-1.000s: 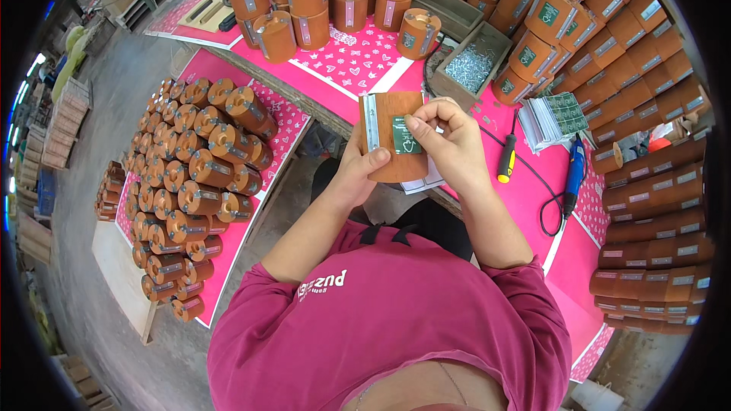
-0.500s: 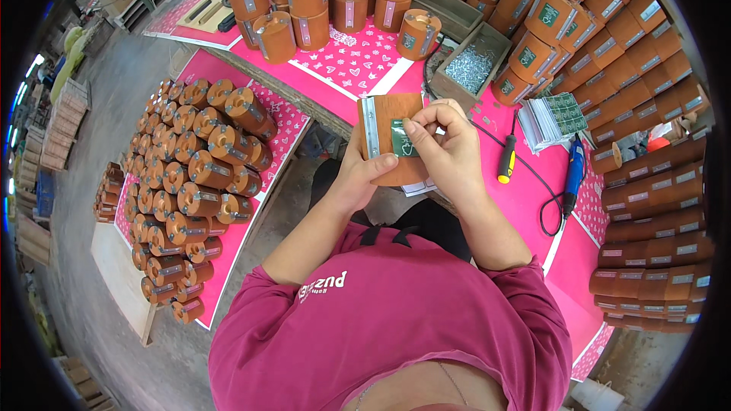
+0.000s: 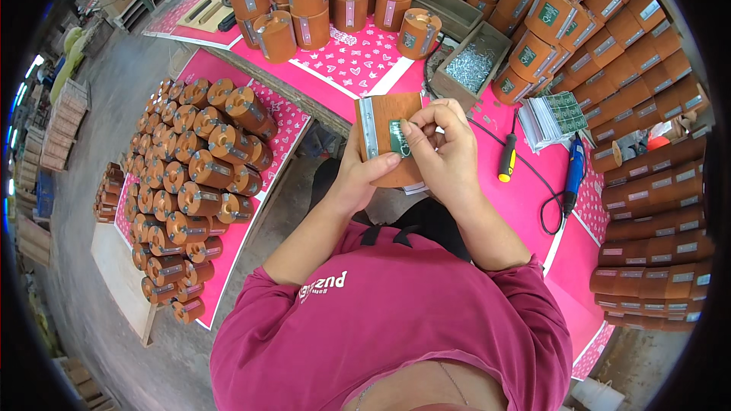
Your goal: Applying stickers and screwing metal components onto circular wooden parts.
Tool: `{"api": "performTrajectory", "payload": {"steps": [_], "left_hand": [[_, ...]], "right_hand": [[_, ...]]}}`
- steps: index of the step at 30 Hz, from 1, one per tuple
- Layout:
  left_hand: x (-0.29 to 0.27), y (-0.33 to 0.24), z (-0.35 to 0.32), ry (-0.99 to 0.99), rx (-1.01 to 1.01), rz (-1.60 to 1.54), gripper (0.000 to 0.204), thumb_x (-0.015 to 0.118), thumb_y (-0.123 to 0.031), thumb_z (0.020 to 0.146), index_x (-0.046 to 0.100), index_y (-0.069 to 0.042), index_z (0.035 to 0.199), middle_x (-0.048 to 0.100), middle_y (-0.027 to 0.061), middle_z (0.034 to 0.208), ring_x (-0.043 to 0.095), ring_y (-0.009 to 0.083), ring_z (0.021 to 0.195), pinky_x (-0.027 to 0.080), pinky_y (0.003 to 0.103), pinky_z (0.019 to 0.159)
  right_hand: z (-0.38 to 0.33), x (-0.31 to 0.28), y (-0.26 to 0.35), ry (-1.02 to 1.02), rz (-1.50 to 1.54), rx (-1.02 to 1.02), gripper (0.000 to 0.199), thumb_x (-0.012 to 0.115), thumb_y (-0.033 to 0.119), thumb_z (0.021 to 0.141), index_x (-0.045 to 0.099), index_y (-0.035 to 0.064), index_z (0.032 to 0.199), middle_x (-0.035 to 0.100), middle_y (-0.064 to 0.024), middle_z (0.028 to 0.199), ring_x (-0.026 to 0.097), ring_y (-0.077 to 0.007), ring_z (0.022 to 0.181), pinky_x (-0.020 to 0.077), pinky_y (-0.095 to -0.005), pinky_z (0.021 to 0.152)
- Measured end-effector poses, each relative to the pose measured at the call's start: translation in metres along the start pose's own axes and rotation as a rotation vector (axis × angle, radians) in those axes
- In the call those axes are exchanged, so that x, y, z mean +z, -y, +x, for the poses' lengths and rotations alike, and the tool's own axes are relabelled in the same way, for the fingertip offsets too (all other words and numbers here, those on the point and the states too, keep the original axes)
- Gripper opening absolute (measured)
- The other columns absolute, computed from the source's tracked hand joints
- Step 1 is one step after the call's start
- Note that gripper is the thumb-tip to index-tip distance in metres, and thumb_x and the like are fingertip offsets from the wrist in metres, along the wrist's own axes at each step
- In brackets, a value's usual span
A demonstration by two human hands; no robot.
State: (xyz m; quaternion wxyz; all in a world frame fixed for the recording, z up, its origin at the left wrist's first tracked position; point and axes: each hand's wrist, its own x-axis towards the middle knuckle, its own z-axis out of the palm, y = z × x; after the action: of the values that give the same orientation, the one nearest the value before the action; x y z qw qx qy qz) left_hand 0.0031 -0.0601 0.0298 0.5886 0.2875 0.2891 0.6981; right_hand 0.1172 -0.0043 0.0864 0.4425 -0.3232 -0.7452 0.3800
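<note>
A brown wooden cylinder [image 3: 388,110] with a metal hinge strip [image 3: 369,129] along its left side is held up in front of me. My left hand [image 3: 358,173] grips it from the left and below, the thumb lying across its lower front. On the cylinder's face is a small green label [image 3: 397,138]. My right hand [image 3: 443,148] pinches the label's right edge between thumb and forefinger, the other fingers curled. Whether the label is fully stuck down under the fingers is hidden.
Right of my hands lie a yellow-black screwdriver [image 3: 506,158], a stack of green label sheets [image 3: 562,116] and a blue power tool [image 3: 573,175] with a cord. Behind is a wooden box of screws [image 3: 470,68]. Stacked cylinders [image 3: 647,236] wall the right; more cylinders [image 3: 199,198] cover the left table.
My right thumb and forefinger have shifted slightly on the green label, which sits a little further left and lower. The cylinder has barely moved in my left hand.
</note>
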Motion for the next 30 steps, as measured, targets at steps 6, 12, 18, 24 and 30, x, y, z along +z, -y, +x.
{"api": "performTrajectory", "payload": {"steps": [6, 12, 18, 24, 30], "left_hand": [[0.001, 0.001, -0.001, 0.029, -0.007, -0.034, 0.071, 0.062, -0.011, 0.068, 0.024, -0.004, 0.128, 0.044, 0.0117, 0.117, 0.047, 0.0207, 0.109, 0.039, 0.037, 0.094], [0.007, -0.007, 0.001, 0.101, -0.012, -0.04, 0.071, 0.06, -0.014, 0.067, 0.025, -0.004, 0.128, 0.044, 0.0123, 0.118, 0.048, 0.0213, 0.109, 0.04, 0.037, 0.093], [0.009, -0.008, -0.003, 0.168, -0.028, -0.042, 0.071, 0.059, -0.017, 0.067, 0.026, -0.003, 0.128, 0.045, 0.0128, 0.118, 0.048, 0.0222, 0.11, 0.041, 0.038, 0.092], [0.005, 0.004, 0.0, 0.141, -0.019, -0.107, 0.066, 0.054, -0.024, 0.075, 0.024, -0.003, 0.13, 0.042, 0.0132, 0.122, 0.046, 0.0223, 0.113, 0.04, 0.038, 0.093], [0.004, 0.003, 0.001, 0.137, -0.067, -0.144, 0.056, 0.038, -0.039, 0.088, 0.027, -0.003, 0.13, 0.044, 0.0136, 0.122, 0.048, 0.0232, 0.111, 0.041, 0.039, 0.092]], "right_hand": [[0.001, 0.0, 0.002, -0.027, -0.028, -0.041, 0.014, 0.066, 0.0, 0.072, 0.053, 0.0015, 0.074, 0.043, -0.0037, 0.084, 0.043, -0.0066, 0.064, 0.0374, -0.0184, 0.051], [0.004, 0.0, 0.001, -0.088, -0.081, -0.112, 0.037, 0.074, 0.009, 0.065, 0.051, 0.0036, 0.093, 0.043, -0.0077, 0.088, 0.047, -0.013, 0.072, 0.0411, -0.0225, 0.051], [0.017, -0.009, -0.023, -0.075, -0.158, -0.075, 0.068, 0.075, 0.027, 0.066, 0.038, 0.0034, 0.117, 0.044, -0.0101, 0.097, 0.047, -0.0179, 0.081, 0.0446, -0.0284, 0.064], [0.01, -0.013, -0.031, 0.128, 0.029, 0.062, 0.076, 0.074, 0.032, 0.067, 0.033, 0.0032, 0.124, 0.041, -0.0135, 0.112, 0.045, -0.0228, 0.101, 0.0426, -0.0332, 0.082], [0.005, -0.024, -0.012, 0.337, -0.122, -0.074, 0.094, 0.081, 0.026, 0.056, 0.027, 0.0071, 0.131, 0.034, -0.0141, 0.124, 0.038, -0.0249, 0.116, 0.0353, -0.0355, 0.095]]}}
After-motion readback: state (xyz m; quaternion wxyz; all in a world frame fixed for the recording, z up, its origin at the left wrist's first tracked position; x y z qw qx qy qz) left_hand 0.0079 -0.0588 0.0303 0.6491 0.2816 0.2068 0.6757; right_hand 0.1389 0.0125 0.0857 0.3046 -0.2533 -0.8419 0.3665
